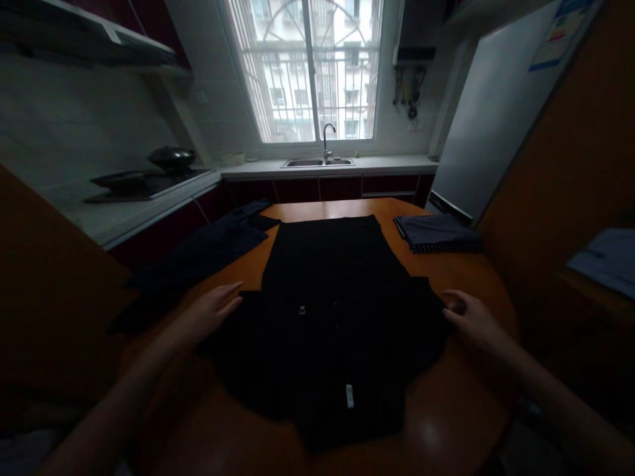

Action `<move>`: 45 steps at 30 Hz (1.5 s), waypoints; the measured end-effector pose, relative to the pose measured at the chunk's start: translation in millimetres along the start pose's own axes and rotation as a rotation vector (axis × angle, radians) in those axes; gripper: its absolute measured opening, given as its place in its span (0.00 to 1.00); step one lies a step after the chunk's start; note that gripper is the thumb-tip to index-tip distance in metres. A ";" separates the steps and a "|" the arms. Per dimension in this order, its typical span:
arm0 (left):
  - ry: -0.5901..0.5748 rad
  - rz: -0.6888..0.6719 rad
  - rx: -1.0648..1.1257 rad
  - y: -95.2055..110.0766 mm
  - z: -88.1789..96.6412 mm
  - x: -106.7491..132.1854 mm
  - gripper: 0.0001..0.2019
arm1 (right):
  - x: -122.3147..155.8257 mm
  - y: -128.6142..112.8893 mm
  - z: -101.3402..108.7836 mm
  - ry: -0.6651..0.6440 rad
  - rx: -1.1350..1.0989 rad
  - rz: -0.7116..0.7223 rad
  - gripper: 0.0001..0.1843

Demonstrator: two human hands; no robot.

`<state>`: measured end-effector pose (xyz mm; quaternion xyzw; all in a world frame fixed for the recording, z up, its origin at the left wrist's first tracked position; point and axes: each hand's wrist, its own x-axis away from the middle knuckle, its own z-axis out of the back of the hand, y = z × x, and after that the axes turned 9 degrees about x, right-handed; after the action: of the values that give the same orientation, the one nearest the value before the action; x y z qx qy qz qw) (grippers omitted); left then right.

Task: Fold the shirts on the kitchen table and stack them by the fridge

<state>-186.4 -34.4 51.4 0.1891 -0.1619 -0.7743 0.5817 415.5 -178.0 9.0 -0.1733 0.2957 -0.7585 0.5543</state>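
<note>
A black short-sleeved shirt [327, 264] lies spread on the wooden table, its neck end towards me. It bears a small white mark on the front and a pale label near the collar. My left hand [216, 307] is at the edge of the left-side sleeve, with index finger and thumb stretched out and apart. On the other side, my right hand [469, 317] has its thumb and index finger at the opposite sleeve's edge and appears to pinch the cloth. Its other fingers are curled.
Dark blue garments [213, 244] lie along the table's left edge. A folded stack of dark cloth [436, 233] rests at the back right of the orange-brown table [471, 277]. Beyond are a counter with a sink [305, 163], a stove with a pan [171, 157] and a fridge [486, 112].
</note>
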 end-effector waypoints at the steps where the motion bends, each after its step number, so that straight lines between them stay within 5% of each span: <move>1: 0.019 0.048 0.001 -6.0 -0.7 12.2 0.42 | -3.7 -2.6 3.3 0.064 -0.034 0.016 0.26; 6: 0.092 0.120 -0.002 -14.7 -14.0 56.2 0.37 | -36.8 1.3 23.9 0.390 0.013 0.057 0.22; 12: 0.208 0.143 0.173 4.9 -26.8 67.9 0.31 | -58.4 30.1 3.5 0.240 0.245 0.039 0.16; 18: 0.250 0.188 0.447 11.2 -17.7 70.7 0.34 | -39.0 12.9 -18.8 0.417 0.525 0.317 0.20; 23: 0.301 0.097 0.148 14.6 -20.1 75.0 0.23 | -16.0 -33.7 -52.9 0.138 0.410 0.705 0.21; 26: 0.286 0.087 -0.032 20.2 -28.0 82.5 0.20 | -5.6 -37.9 -61.2 0.051 0.468 0.715 0.20; 32: 0.360 -0.045 -0.323 54.7 -34.7 91.6 0.19 | -2.6 -38.5 -38.1 0.009 0.619 0.657 0.14; 35: 0.264 -0.220 -0.264 91.4 -38.1 74.4 0.19 | -28.2 -67.6 -40.8 -0.002 0.617 0.652 0.19; 39: -0.009 -0.425 -0.142 145.0 -56.3 25.2 0.20 | -81.8 -110.9 -73.9 -0.171 0.614 0.561 0.31; 42: -0.218 -0.421 -0.152 171.5 -78.1 -22.3 0.22 | -111.2 -120.8 -100.7 -0.269 0.618 0.397 0.37; 45: -0.319 -0.388 -0.165 187.7 -100.8 -69.4 0.24 | -122.3 -112.8 -115.7 -0.203 0.609 0.307 0.40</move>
<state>37.2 -21.6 58.7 0.0443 -0.1488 -0.9020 0.4029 303.7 -9.2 0.7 -0.0282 0.0220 -0.6986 0.7146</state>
